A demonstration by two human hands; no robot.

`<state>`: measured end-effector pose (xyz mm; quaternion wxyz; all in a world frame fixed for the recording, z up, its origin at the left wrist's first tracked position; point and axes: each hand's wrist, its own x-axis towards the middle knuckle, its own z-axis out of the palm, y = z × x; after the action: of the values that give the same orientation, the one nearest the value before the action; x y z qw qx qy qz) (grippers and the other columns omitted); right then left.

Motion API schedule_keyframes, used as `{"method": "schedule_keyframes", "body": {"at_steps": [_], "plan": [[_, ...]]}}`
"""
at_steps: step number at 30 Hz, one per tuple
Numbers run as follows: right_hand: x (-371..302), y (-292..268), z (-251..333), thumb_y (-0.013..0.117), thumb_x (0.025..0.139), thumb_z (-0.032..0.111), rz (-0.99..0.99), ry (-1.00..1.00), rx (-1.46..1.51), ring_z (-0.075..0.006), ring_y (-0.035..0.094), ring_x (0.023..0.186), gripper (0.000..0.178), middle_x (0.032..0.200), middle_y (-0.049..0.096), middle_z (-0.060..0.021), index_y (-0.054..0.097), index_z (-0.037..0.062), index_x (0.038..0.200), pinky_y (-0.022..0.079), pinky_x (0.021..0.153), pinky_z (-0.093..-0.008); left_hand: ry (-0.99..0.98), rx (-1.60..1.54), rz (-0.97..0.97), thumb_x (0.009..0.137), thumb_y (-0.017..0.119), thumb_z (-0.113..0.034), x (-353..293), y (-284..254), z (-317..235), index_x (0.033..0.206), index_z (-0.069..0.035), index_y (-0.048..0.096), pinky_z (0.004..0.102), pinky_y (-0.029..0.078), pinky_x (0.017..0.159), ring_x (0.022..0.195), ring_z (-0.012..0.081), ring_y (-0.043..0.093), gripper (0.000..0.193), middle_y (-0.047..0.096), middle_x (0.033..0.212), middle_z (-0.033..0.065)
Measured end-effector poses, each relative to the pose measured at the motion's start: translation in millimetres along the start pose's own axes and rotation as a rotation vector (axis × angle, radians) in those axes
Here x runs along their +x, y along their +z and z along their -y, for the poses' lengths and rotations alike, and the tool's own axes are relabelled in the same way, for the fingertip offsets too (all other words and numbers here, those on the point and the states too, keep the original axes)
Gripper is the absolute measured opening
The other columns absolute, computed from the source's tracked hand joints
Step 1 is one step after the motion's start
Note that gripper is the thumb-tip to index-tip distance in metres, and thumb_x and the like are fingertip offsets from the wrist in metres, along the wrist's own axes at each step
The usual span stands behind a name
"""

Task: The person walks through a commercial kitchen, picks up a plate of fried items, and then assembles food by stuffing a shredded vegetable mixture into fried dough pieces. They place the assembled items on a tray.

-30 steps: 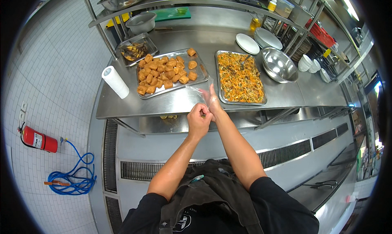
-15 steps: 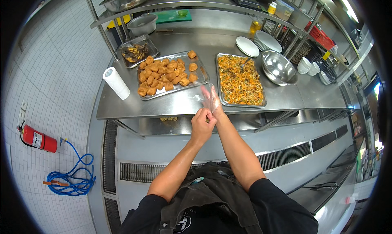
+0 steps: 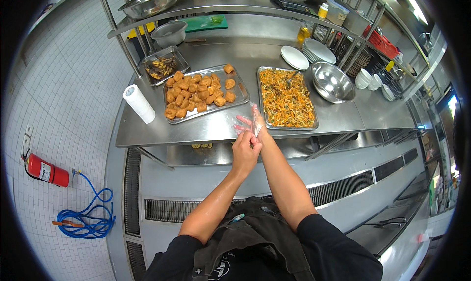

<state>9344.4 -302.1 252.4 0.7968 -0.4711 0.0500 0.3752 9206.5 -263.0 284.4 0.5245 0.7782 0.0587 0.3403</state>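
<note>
So, the bench (image 3: 196,133) is pretty loaded. Just past the hands there's a tray (image 3: 240,91) of browned cubes (image 3: 194,90) on the left and a second tray (image 3: 294,128) of shredded orange and yellow mix (image 3: 287,97) on the right, with a spoon or similar stuck in its far end. A white roll (image 3: 139,104) stands near the left end, a smaller pan (image 3: 182,64) sits behind the cubes, and a steel bowl (image 3: 333,82) plus white plates (image 3: 319,51) fill the right side. The shelf (image 3: 221,7) runs across the back, above all that.

As for the clear glove (image 3: 256,127), it's on the right hand (image 3: 260,122), out by the bench's near edge, roughly between the two trays. The left hand (image 3: 245,152) is at the right wrist with its grip closed, fingers bunched on the cuff end, covering part of it; can't tell exactly how the fingertips sit. The right grip is loose and spread, fingers pointing away inside the plastic, holding no object.
</note>
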Motion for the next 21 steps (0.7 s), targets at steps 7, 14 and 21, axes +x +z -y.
{"method": "schedule_keyframes", "body": {"at_steps": [7,14,21], "plan": [[12.8,-8.0,-4.1,0.053,0.092,0.071,-0.012,-0.425,-0.025,-0.0362,0.052,0.127,0.092,0.160,0.034,-0.0055,0.005,0.0333,0.161,0.046,0.095,-0.0541,-0.006,-0.002,-0.016,0.077,0.067,-0.001,-2.4,1.7,-0.1,0.081,0.000,0.050,0.0341,0.047,0.058,0.061,0.0219,0.053,0.017,0.055,0.074,0.0114],[-22.6,-1.4,38.5,0.043,0.084,0.085,-0.015,-0.190,0.079,-0.0350,0.002,0.155,0.105,0.170,0.009,-0.0052,-0.002,0.0308,0.162,-0.001,0.117,-0.0686,-0.047,-0.074,0.078,0.076,0.066,-0.001,-27.6,12.3,-9.7,0.079,-0.002,0.052,0.0299,0.046,0.057,0.062,0.0153,0.053,0.014,0.053,0.074,0.0075],[-53.2,-2.4,39.3,0.034,0.082,0.090,0.315,-0.209,0.389,-0.0372,0.005,0.155,0.101,0.169,0.009,-0.0114,0.009,0.0330,0.162,0.002,0.118,-0.0663,-0.122,-0.130,0.019,0.079,0.086,-0.021,-15.4,5.8,13.4,0.120,0.000,0.051,0.0289,0.055,0.073,0.091,0.0164,0.059,0.058,0.052,0.113,0.0114]]}}
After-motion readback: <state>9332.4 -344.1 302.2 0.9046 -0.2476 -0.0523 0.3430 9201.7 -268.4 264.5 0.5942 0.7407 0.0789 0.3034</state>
